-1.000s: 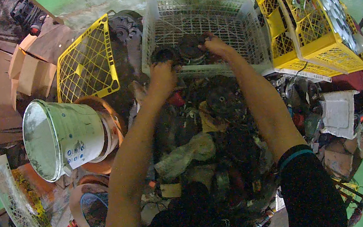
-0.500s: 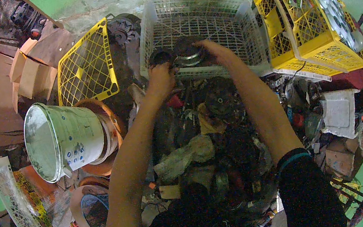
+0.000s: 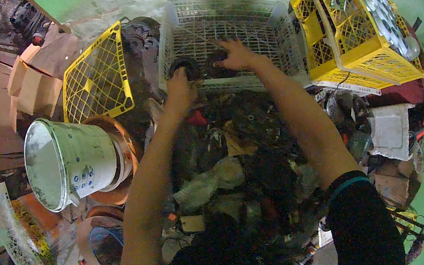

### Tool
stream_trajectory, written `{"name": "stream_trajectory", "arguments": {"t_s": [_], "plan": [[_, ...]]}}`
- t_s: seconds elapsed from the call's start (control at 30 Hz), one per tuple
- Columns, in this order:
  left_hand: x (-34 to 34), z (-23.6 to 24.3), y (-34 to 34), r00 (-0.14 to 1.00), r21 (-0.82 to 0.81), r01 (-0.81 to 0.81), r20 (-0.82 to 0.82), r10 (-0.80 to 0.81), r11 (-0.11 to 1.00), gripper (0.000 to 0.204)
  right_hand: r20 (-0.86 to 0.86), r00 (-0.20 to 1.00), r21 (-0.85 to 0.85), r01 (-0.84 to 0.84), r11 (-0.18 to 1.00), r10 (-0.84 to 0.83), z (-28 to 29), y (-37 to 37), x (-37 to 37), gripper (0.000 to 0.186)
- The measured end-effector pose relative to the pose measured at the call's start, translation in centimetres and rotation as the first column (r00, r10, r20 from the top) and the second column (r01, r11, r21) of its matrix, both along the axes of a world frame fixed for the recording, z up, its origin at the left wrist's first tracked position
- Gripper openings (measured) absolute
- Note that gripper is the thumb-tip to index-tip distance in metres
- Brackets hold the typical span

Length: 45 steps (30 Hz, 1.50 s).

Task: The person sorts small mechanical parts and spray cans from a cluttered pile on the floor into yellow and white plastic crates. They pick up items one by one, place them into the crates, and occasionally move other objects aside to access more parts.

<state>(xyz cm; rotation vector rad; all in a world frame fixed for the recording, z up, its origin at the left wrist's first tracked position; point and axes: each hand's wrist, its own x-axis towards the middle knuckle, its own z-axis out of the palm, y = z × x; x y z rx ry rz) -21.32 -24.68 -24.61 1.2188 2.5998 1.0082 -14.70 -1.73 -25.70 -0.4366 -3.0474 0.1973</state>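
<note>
Left hand (image 3: 180, 88): fingers curled on the near edge of a dark ring-shaped part (image 3: 189, 64), holding it at the front left of the white lattice crate (image 3: 267, 28). Right hand (image 3: 238, 56): fingers spread wide, thumb on a second dark round part (image 3: 216, 70), just right of the first, by the crate's front rim. Finer part detail too dark to tell. Nearer the body, between the forearms: dark scrap heap (image 3: 266, 163) with a pale crumpled bag (image 3: 211, 182). Left of crate: finned metal wheel (image 3: 138, 36), then yellow lattice panel (image 3: 96, 78), tilted; white bucket (image 3: 89, 156) nearer, tipped on its side. Right of crate: strapped yellow crate (image 3: 362, 58), tilted.
</note>
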Motion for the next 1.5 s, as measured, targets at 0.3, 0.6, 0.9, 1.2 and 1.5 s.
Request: {"name": "stream_trajectory", "arguments": {"t_s": [0.3,0.6,0.9,1.2,1.5], "plan": [[0.0,-0.9,-0.4,0.999,-0.040,-0.032,0.009,0.032,0.999,0.052,0.225,0.974,-0.383,0.095,0.919,-0.007,0.9,0.1,0.6,0.060],[-0.5,-1.0,-0.5,0.996,0.064,0.092,-0.023,-0.091,0.994,0.047,0.072,0.933,-0.317,0.358,0.878,-0.354,-1.9,1.5,0.4,0.053],[-0.6,-1.3,-1.3,0.997,-0.029,0.064,-0.047,-0.065,0.998,0.052,0.146,0.961,-0.460,0.278,0.843,-0.237,2.2,-0.8,1.8,0.063],[-0.7,-2.6,-1.3,0.998,0.061,0.042,-0.052,-0.039,0.997,0.049,0.225,0.969,-0.617,0.227,0.753,-0.107,-1.1,1.6,2.4,0.070],[-0.4,-2.3,-0.6,1.000,-0.058,0.017,-0.003,-0.017,0.998,0.049,0.220,0.975,-0.584,0.128,0.801,0.005,1.2,1.2,4.0,0.068]]}}
